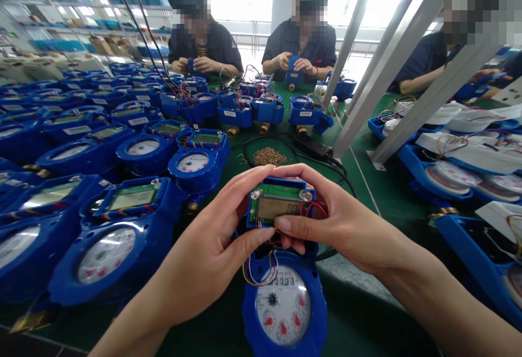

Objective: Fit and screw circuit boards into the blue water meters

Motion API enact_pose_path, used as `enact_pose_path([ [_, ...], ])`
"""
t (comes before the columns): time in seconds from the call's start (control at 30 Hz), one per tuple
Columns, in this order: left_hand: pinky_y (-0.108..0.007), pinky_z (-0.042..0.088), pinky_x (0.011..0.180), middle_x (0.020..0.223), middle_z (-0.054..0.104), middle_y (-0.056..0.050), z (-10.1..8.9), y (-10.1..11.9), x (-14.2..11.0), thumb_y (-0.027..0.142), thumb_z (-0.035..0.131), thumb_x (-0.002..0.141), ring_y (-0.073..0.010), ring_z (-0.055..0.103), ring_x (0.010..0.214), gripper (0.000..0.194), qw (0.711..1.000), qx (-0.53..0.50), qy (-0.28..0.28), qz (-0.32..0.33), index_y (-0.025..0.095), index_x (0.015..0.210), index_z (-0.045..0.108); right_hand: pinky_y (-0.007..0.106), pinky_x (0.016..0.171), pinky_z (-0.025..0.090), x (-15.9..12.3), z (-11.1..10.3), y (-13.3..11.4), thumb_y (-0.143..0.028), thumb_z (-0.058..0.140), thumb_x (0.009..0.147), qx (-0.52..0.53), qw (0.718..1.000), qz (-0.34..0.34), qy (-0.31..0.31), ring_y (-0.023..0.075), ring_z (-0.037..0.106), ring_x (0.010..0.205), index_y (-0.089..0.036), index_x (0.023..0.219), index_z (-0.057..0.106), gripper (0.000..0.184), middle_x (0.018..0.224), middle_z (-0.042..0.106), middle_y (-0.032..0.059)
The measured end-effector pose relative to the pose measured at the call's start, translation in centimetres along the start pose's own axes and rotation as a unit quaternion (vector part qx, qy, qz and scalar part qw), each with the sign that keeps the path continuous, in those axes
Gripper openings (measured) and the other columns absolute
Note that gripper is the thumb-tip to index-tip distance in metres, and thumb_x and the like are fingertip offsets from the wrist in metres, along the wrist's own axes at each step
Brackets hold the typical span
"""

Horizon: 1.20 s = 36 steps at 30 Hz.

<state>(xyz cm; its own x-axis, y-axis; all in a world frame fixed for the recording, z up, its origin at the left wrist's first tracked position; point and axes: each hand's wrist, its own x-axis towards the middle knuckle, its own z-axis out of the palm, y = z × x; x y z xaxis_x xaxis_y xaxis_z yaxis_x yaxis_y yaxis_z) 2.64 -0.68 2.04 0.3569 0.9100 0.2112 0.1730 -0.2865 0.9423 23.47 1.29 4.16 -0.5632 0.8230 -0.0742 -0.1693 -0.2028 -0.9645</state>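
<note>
Both hands grip a green circuit board with a small LCD display [271, 208] set in a blue holder. My left hand [220, 237] curls round its left side, thumb at the lower edge. My right hand [326, 215] wraps the right side, its thumb over the display's lower right corner. Red wires loop at the board's right; yellow and white wires hang below it. Just beneath is a blue water meter [320, 313] with a round white dial showing red pointers. The fingers' undersides and the back of the holder are hidden.
Rows of blue water meters [110, 248] fill the left. A pile of small brass screws [269, 157] lies ahead, beside a black cable and power strip [314, 147]. Slanted metal posts [391, 68] and open meters with white covers [452, 145] stand right. Several co-workers [299, 47] sit opposite.
</note>
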Motion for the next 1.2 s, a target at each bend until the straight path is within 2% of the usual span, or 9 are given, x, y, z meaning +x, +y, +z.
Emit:
enact_pose_path([
  [0.27,-0.035,0.042,0.121,0.154,0.050,0.009,0.46,0.33,-0.16,0.020,0.063,0.096,-0.0216,0.049,0.143,0.054,0.993,-0.114,-0.005,-0.039,0.048,0.139,0.050,0.017,0.057,0.053,-0.02,0.19,0.18,-0.021,0.082,0.085,0.008,1.000,0.001,0.014,0.0084,0.064,0.063,-0.024,0.125,0.055,0.049,0.078,0.068,-0.0035],
  [0.43,-0.039,0.044,0.118,0.154,0.051,0.007,0.59,0.45,-0.07,0.016,0.062,0.095,-0.0241,0.052,0.140,0.057,0.992,-0.119,0.006,-0.046,0.045,0.141,0.050,0.020,0.056,0.053,0.06,0.20,0.33,-0.023,0.081,0.084,0.001,1.000,0.002,0.022,0.0097,0.064,0.061,-0.025,0.127,0.055,0.050,0.077,0.067,-0.0035],
  [0.63,-0.035,0.048,0.116,0.153,0.052,0.006,0.42,0.17,0.21,0.020,0.070,0.092,-0.0252,0.051,0.141,0.055,0.989,-0.141,0.001,-0.034,0.044,0.138,0.054,0.019,0.055,0.053,0.03,0.17,0.19,-0.024,0.081,0.084,0.002,1.000,0.003,0.024,0.0098,0.063,0.061,-0.025,0.125,0.056,0.048,0.077,0.067,-0.0033],
  [0.87,-0.045,0.041,0.123,0.156,0.050,0.005,0.56,0.66,0.12,0.014,0.063,0.095,-0.0260,0.048,0.144,0.054,0.995,-0.099,0.003,-0.027,0.041,0.140,0.051,0.017,0.058,0.054,0.13,0.17,0.23,-0.023,0.081,0.085,0.004,1.000,0.002,0.016,0.0077,0.062,0.063,-0.025,0.125,0.055,0.047,0.078,0.068,-0.0032],
  [1.2,-0.037,0.043,0.121,0.152,0.054,0.006,0.07,0.07,0.07,0.020,0.070,0.093,-0.0244,0.051,0.141,0.053,0.987,-0.156,-0.018,-0.041,0.042,0.138,0.055,0.014,0.056,0.053,-0.03,0.01,-0.01,-0.023,0.081,0.086,0.002,1.000,0.008,0.010,0.0072,0.062,0.064,-0.023,0.126,0.054,0.048,0.078,0.069,-0.0012],
])
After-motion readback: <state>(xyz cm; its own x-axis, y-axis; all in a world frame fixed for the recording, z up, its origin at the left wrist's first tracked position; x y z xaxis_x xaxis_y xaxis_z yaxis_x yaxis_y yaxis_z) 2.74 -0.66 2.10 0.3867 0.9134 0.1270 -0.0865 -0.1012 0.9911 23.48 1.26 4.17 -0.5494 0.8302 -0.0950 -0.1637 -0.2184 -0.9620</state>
